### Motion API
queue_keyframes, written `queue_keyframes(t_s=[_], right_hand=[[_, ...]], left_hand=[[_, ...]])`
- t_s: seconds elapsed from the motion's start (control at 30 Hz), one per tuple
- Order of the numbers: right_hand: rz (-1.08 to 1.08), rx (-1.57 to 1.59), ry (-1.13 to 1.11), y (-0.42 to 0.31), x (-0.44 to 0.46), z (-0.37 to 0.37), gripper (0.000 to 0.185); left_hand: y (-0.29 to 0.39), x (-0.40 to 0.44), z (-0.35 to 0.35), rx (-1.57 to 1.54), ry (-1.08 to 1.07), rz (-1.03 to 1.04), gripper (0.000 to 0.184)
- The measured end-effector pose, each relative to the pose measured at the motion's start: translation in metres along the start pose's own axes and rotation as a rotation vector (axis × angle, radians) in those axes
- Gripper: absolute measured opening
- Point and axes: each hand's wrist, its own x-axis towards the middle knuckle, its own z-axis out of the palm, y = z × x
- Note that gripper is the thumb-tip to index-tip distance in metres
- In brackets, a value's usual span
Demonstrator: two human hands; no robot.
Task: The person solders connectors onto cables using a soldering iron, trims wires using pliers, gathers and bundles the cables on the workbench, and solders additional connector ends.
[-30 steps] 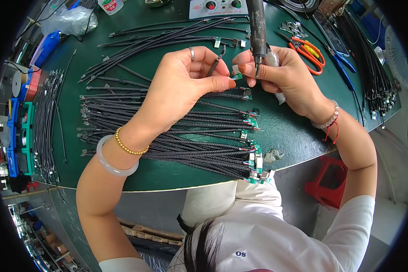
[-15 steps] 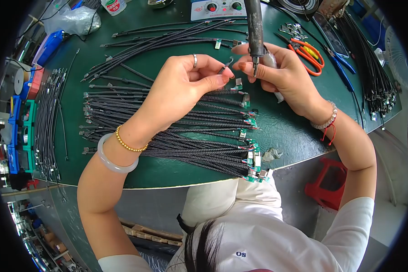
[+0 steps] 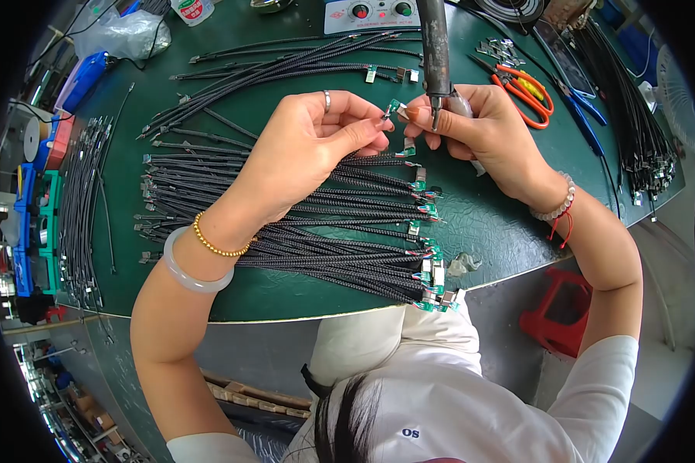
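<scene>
My left hand (image 3: 305, 150) pinches a thin wire end between thumb and fingertips, above the rows of braided cables. At its fingertips is a small green connector board (image 3: 394, 107) with a metal plug. My right hand (image 3: 483, 127) has thumb and forefinger closed at the plug end of that board. A bundle of whitish material (image 3: 463, 106) lies in its palm. The dark soldering iron (image 3: 436, 54) points down, its metal tip in front of my right thumb. Black braided cables (image 3: 340, 255) with green boards and metal plugs on their right ends lie below my hands.
A soldering station (image 3: 372, 14) stands at the back. Orange-handled pliers (image 3: 523, 92), loose metal plugs (image 3: 500, 52) and blue-handled pliers (image 3: 583, 100) lie at the right. Black cable bundles lie at the far left (image 3: 85, 201) and far right (image 3: 633, 131). A red stool (image 3: 556, 309) stands below.
The board seen between my hands a second ago was gone half a second later, when my left hand held a bare cable end. Now another board is between my fingertips, and my hands are closer together.
</scene>
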Motion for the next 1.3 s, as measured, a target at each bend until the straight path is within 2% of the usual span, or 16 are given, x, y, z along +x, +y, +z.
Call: queue_keyframes(t_s=[0.1,0.17,0.5,0.57,0.63,0.73,0.77,0.83,0.87,0.9,0.97,1.0,1.13,1.3], right_hand=[[0.009,0.093,0.047,-0.001,0.0,0.001,0.021],[0.008,0.131,0.013,-0.003,-0.001,0.0,0.021],[-0.008,0.085,0.034,-0.002,0.001,0.003,0.021],[-0.006,0.037,0.029,0.0,0.004,0.002,0.021],[0.049,-0.083,-0.035,-0.002,0.005,-0.001,0.019],[0.158,-0.094,-0.224,-0.014,-0.002,0.002,0.018],[0.195,-0.105,-0.273,-0.02,-0.006,0.005,0.019],[0.196,-0.089,-0.293,-0.024,-0.006,0.005,0.018],[0.212,-0.064,-0.308,-0.025,-0.007,0.005,0.018],[0.172,-0.041,-0.295,-0.022,-0.002,0.001,0.019],[0.148,-0.006,-0.195,-0.016,0.006,-0.012,0.019],[0.142,0.013,-0.162,-0.013,0.011,-0.016,0.018],[0.122,0.031,-0.105,-0.007,0.02,-0.021,0.018],[0.054,0.075,0.0,-0.006,0.027,-0.029,0.023]], left_hand=[[-0.001,-0.001,0.002,-0.01,0.027,0.022,0.016],[-0.003,-0.001,0.003,0.175,0.03,0.118,0.014],[-0.005,-0.002,0.005,0.197,0.065,0.148,0.012],[-0.004,-0.004,0.001,0.511,0.089,0.272,0.011],[0.004,-0.008,-0.009,0.848,0.112,0.263,0.013],[0.016,-0.011,-0.022,0.684,-0.044,0.019,0.013],[0.017,-0.012,-0.026,0.605,-0.072,-0.004,0.014],[0.015,-0.007,-0.035,0.888,0.133,0.238,0.015],[0.015,-0.004,-0.039,1.015,0.24,0.298,0.02],[0.011,0.001,-0.046,1.02,0.25,0.3,0.02],[-0.003,0.015,-0.058,1.28,0.404,0.591,0.028],[-0.008,0.02,-0.066,1.33,0.382,0.622,0.035],[-0.017,0.031,-0.078,1.311,0.352,0.631,0.033],[-0.017,0.034,-0.075,1.321,0.181,0.571,0.022]])
